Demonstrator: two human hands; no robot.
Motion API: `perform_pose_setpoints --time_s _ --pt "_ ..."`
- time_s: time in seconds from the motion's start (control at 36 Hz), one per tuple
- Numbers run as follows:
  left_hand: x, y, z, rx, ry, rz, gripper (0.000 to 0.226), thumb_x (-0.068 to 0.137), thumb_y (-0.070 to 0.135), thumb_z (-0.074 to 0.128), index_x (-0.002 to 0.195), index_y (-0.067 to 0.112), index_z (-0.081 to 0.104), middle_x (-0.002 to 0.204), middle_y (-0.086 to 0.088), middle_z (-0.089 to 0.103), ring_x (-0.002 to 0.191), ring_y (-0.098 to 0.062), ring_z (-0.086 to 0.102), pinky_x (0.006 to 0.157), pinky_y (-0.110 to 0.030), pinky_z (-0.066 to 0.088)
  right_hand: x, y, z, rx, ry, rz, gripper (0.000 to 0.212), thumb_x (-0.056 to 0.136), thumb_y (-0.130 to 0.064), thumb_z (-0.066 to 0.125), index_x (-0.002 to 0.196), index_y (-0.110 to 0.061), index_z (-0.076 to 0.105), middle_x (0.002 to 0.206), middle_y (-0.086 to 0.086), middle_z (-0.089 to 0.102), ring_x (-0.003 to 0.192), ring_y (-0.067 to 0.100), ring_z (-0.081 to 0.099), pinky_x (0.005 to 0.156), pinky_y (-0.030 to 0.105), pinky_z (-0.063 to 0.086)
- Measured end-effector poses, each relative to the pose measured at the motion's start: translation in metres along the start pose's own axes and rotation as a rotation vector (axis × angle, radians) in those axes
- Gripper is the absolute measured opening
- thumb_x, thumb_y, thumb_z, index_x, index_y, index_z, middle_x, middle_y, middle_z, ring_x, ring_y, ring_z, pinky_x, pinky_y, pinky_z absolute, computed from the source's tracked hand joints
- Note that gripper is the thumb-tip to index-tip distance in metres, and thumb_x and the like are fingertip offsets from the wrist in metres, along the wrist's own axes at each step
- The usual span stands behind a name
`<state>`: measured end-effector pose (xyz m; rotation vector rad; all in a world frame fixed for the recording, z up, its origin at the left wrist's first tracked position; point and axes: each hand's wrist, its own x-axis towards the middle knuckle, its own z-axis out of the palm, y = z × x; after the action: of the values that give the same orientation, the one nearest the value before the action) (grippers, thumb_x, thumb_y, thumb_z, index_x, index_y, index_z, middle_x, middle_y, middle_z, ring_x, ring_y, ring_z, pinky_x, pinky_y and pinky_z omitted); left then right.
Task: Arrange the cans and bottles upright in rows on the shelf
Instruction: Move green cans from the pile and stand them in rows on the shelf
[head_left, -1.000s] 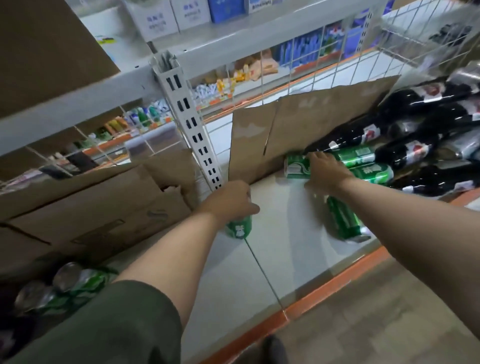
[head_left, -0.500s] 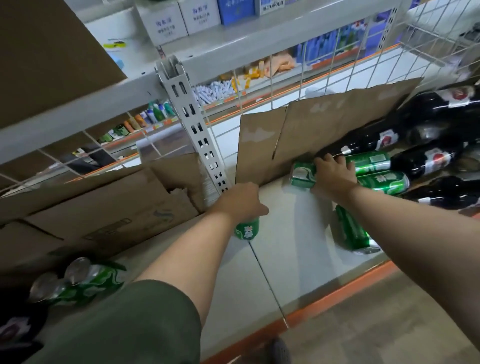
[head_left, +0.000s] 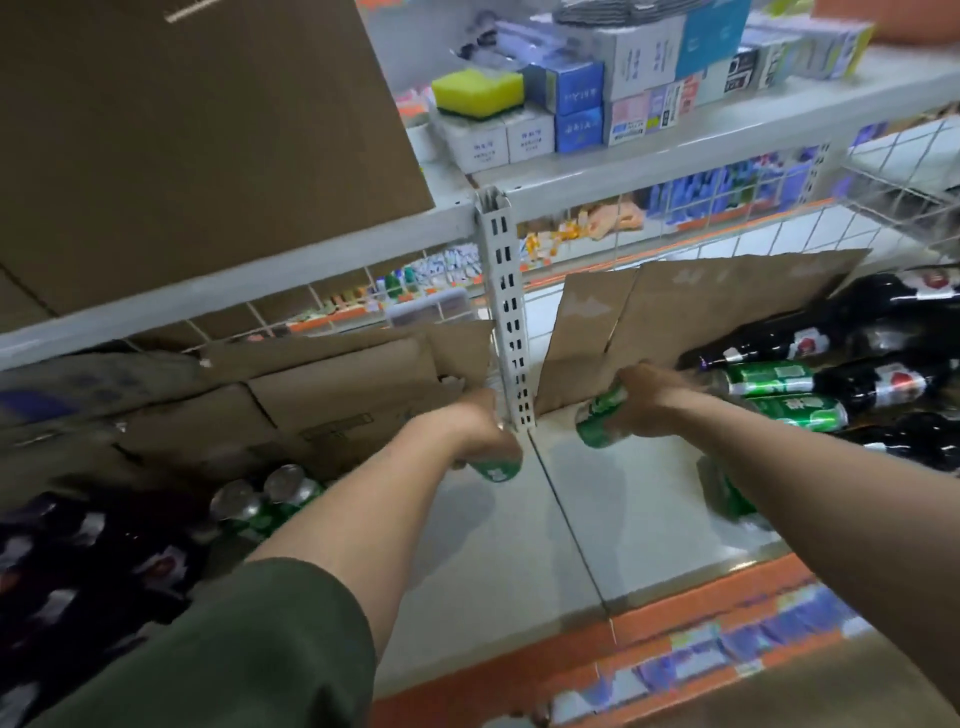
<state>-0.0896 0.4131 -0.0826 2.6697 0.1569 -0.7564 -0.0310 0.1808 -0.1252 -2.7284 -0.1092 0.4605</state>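
My left hand (head_left: 480, 428) grips a green can (head_left: 496, 467) from above, close to the white upright post (head_left: 506, 322) on the white shelf (head_left: 639, 525). My right hand (head_left: 647, 397) holds a second green can (head_left: 597, 423), tilted and lifted off the shelf. Two green cans (head_left: 779, 395) lie on their sides to the right, among dark bottles (head_left: 883, 384) lying flat. One more green can (head_left: 727, 493) lies near the front edge, partly hidden by my right forearm.
Flattened cardboard (head_left: 701, 306) leans against the wire back. Folded boxes (head_left: 311, 400) fill the left bay, with green cans (head_left: 265, 499) and dark bottles (head_left: 78, 561) in front. An orange price rail (head_left: 675, 623) edges the shelf. Boxes and a sponge (head_left: 478, 93) sit on the upper shelf.
My right hand has picked one lying can out of the pile and lifted it left, tilted. My left hand still holds its can by the post. The view has tilted up.
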Motion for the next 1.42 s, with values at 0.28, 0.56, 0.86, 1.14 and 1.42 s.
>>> perform_pose_setpoints --time_s 0.28,0.56,0.86,1.14,1.42 --pt "-0.099 -0.089 -0.027 0.059 0.221 -0.047 0.038 0.067 0.04 0.083 0.087 0.022 0.057 0.095 -0.003 0.064 0.083 -0.023 0.064 0.061 -0.028 0.052 -0.068 -0.109 0.008 0.074 -0.012 -0.291 0.069 0.063 -0.018 0.089 0.116 -0.018 0.044 0.096 0.002 0.055 0.085 0.023 0.056 0.057 0.025 0.043" --pt "-0.183 -0.178 -0.019 -0.066 0.28 -0.091 0.055 0.069 0.036 0.088 0.113 0.021 0.059 0.112 -0.003 0.062 0.097 -0.024 0.062 0.083 -0.041 0.059 -0.138 -0.215 0.056 0.106 -0.054 -0.469 0.073 0.065 -0.011 0.088 0.112 -0.024 0.033 0.105 0.002 0.051 0.093 0.028 0.053 0.052 0.02 0.04" --pt "-0.244 -0.258 -0.01 -0.092 0.301 -0.17 0.071 0.075 0.039 0.087 0.131 0.015 0.052 0.131 -0.008 0.056 0.101 -0.024 0.054 0.069 -0.031 0.046 -0.184 -0.277 0.101 0.033 -0.059 -0.523 0.076 0.067 -0.019 0.088 0.128 -0.017 0.043 0.11 -0.003 0.052 0.096 0.02 0.05 0.075 0.027 0.043" --pt "-0.258 -0.29 0.006 -0.145 0.347 -0.167 0.06 0.076 0.054 0.082 0.119 0.021 0.057 0.111 0.007 0.057 0.097 -0.017 0.061 0.077 -0.034 0.055 -0.191 -0.295 0.133 -0.089 -0.116 -0.596 0.073 0.065 -0.011 0.086 0.125 -0.025 0.048 0.111 -0.005 0.054 0.103 0.023 0.054 0.079 0.031 0.045" --pt "-0.23 -0.302 0.026 -0.18 0.292 -0.175 0.064 0.069 0.049 0.086 0.117 0.021 0.054 0.114 0.0 0.062 0.095 -0.022 0.065 0.083 -0.044 0.061 -0.173 -0.291 0.16 -0.19 -0.151 -0.611 0.065 0.068 -0.013 0.087 0.124 -0.021 0.056 0.111 -0.003 0.055 0.097 0.019 0.053 0.076 0.027 0.045"
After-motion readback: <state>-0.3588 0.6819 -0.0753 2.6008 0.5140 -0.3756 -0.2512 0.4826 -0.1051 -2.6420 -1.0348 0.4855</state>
